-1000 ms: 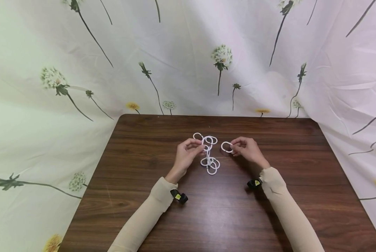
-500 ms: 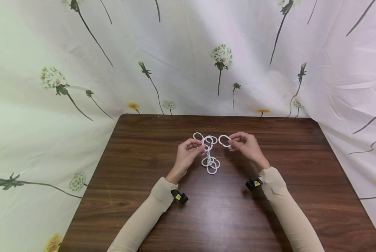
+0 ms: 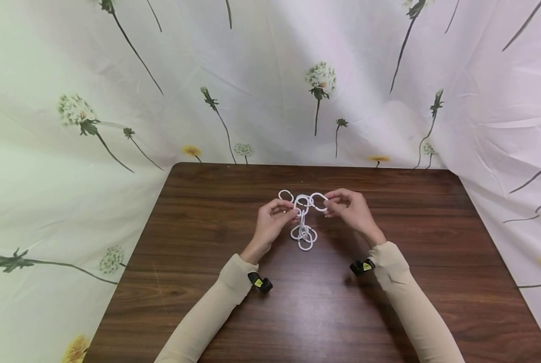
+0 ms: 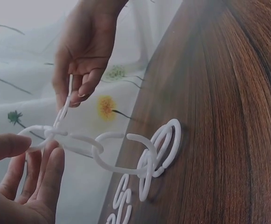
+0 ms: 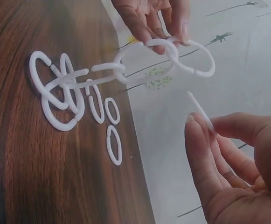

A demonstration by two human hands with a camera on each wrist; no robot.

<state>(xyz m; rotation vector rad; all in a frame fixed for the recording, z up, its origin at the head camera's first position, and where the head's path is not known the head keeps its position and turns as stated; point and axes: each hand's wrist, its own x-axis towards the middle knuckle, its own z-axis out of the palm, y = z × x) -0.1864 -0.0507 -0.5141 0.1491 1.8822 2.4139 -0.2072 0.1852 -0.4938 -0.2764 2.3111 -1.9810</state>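
Since a second before, loose ring (image 3: pixel 318 201) carried leftward in right hand (image 3: pixel 349 210), now touching top of chain of rings (image 3: pixel 303 222). Chain's long axis running from far to near over tabletop (image 3: pixel 206 227), upper links lifted, lower end resting on wood. Left hand (image 3: pixel 272 224) raised, fingers curled, pinching chain's top link. Right grip pinching loose ring between thumb and fingertips, wrist bent inward.

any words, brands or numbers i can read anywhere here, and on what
None can be read.
The small yellow tags on the black wrist cameras are too small to make out.
The white plastic ring chain, the brown wooden table and the flower-printed cloth backdrop carry no text.
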